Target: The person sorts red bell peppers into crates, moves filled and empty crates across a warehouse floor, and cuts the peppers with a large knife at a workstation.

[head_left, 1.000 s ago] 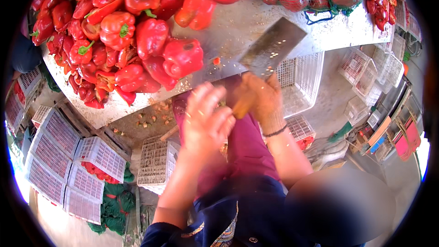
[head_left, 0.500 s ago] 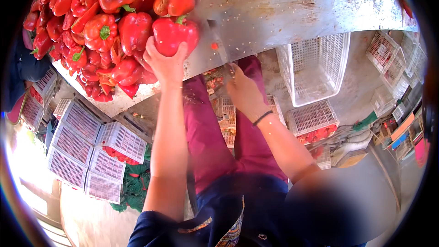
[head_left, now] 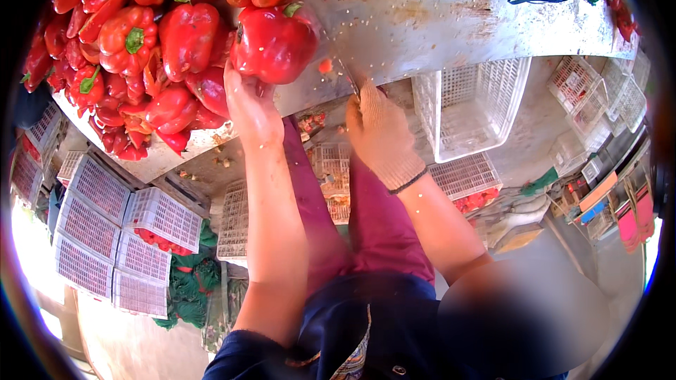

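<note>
My left hand [head_left: 253, 109] is closed around the lower left side of a large red bell pepper [head_left: 273, 46], palm turned up beneath it. The pepper's green stem points away from me. In my right hand [head_left: 384, 134], which wears a tan knit glove, is a knife [head_left: 346, 72]. Its thin blade is partly blurred and points up and left, close to the pepper's right side. To the left lies a big heap of red bell peppers [head_left: 189, 35] on the metal table [head_left: 422, 17]. A small red scrap [head_left: 325, 66] sits between the blade and the pepper.
Pale seeds dot the tabletop. A white plastic crate [head_left: 486, 142] stands below the table's near edge at the right. Stacked crates [head_left: 88, 222] and green net bags [head_left: 186, 295] are at the left. More crates [head_left: 465, 172] with red peppers sit on the floor.
My left hand has shifted from gripping the pepper's near side to cupping it from below, and the pepper has turned a little. My right hand still holds the knife nearby. The whole view shifted slightly.
</note>
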A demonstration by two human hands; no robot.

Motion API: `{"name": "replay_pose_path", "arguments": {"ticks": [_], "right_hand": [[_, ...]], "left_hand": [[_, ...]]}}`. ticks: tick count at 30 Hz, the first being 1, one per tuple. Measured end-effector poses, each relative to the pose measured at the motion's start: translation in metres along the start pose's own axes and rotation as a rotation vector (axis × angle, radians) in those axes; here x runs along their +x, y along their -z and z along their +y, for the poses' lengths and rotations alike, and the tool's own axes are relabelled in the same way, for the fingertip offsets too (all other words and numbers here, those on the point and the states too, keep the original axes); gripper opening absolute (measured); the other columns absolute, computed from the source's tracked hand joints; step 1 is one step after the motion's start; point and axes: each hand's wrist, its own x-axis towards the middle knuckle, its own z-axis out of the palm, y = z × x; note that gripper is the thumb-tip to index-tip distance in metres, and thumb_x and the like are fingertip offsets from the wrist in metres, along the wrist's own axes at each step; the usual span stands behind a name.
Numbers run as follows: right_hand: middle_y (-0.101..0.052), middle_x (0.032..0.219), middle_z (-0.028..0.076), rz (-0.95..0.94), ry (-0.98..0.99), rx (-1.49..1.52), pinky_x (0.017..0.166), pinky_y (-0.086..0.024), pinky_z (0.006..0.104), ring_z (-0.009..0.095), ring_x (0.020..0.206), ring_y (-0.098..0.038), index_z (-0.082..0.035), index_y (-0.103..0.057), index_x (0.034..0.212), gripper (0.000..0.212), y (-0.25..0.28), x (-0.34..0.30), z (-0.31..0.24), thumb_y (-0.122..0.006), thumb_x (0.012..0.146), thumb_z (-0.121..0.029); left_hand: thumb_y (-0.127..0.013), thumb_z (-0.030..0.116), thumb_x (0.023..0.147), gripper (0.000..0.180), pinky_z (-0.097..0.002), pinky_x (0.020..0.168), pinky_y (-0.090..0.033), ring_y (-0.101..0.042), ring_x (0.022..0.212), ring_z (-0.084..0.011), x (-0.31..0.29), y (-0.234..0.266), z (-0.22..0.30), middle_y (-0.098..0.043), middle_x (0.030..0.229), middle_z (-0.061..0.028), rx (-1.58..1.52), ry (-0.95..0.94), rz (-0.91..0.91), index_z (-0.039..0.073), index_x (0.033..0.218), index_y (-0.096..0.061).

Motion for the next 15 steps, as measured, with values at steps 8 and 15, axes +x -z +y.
{"name": "replay_pose_path", "arguments": {"ticks": [8, 15], "right_hand": [[-0.063, 0.092, 0.024, 0.018, -0.21, 0.216, 0.071, -0.049, 0.0475, 0.042, 0.082, -0.061, 0.0, -0.039, 0.132, 0.045, -0.01, -0.014, 0.014, -0.048, 0.089, -0.011], [-0.062, 0.081, 0.025, -0.116, -0.316, 0.428, 0.066, -0.049, 0.0482, 0.043, 0.078, -0.061, 0.003, -0.037, 0.13, 0.047, -0.012, -0.025, 0.032, -0.051, 0.087, -0.01]], "left_hand": [[-0.068, 0.019, 0.08, 0.067, -0.0388, 0.102, -0.039, -0.047, 0.121, -0.0215, -0.008, -0.014, -0.046, -0.048, 0.132, -0.0075, -0.108, 0.057, -0.263, 0.004, 0.137, -0.035], [-0.066, -0.005, 0.075, 0.075, -0.0358, 0.102, -0.04, -0.047, 0.12, -0.023, -0.029, -0.042, -0.021, -0.043, 0.13, -0.0129, 0.086, -0.106, -0.282, 0.005, 0.137, -0.026]]}}
